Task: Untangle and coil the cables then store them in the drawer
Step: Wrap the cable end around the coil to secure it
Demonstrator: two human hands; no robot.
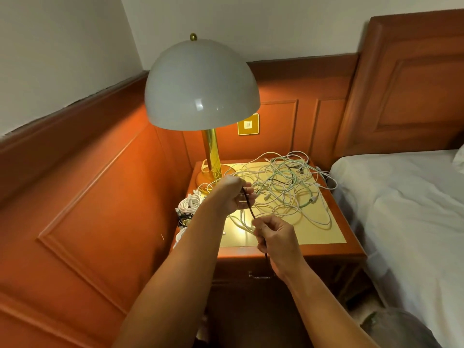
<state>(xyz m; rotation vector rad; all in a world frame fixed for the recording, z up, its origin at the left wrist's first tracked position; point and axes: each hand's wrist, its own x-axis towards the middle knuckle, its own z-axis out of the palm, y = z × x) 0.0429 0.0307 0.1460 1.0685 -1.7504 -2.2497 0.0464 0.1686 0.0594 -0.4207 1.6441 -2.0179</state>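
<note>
Brass-topped nightstand (326, 237) under tangled cables (283, 187)

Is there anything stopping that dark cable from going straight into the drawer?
Yes: the drawer under the nightstand top looks closed, so it must be opened first. Both hands are busy: the left hand and right hand each hold the dark cable. Nothing else visibly blocks the way.

Tangled cables (281, 187) sprawl across the desk (351, 249), lamp (200, 84) at its back-left corner, bed (406, 209) to its right.
</note>
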